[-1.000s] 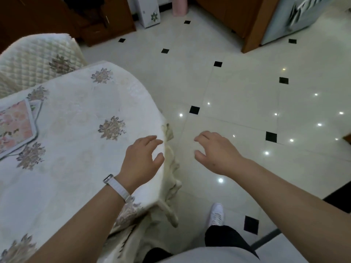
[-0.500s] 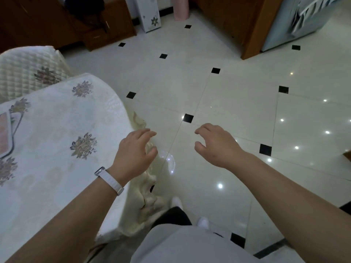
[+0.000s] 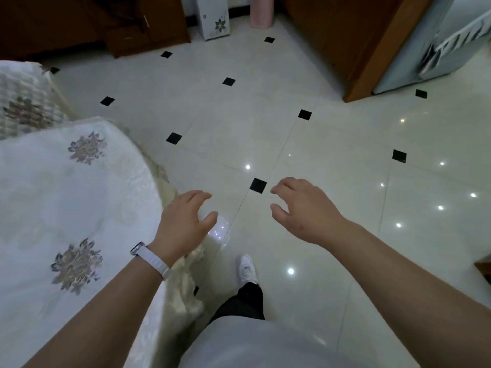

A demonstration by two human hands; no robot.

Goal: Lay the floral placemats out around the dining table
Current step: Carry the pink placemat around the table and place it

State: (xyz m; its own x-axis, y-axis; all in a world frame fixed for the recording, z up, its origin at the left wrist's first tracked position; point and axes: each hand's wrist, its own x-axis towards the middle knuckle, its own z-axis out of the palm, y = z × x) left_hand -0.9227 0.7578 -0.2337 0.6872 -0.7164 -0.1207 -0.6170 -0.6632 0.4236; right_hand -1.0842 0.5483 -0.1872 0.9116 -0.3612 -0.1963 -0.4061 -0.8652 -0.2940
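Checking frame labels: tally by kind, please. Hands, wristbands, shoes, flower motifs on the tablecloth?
Hands: 2 (left hand, right hand)
Wristband: 1
Shoe: 1
Flower motifs on the tablecloth: 2
Total: 6

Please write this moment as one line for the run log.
table: cloth-covered, at left | left hand: empty, open, by its edge | right hand: empty, open, above floor | placemats: none in view
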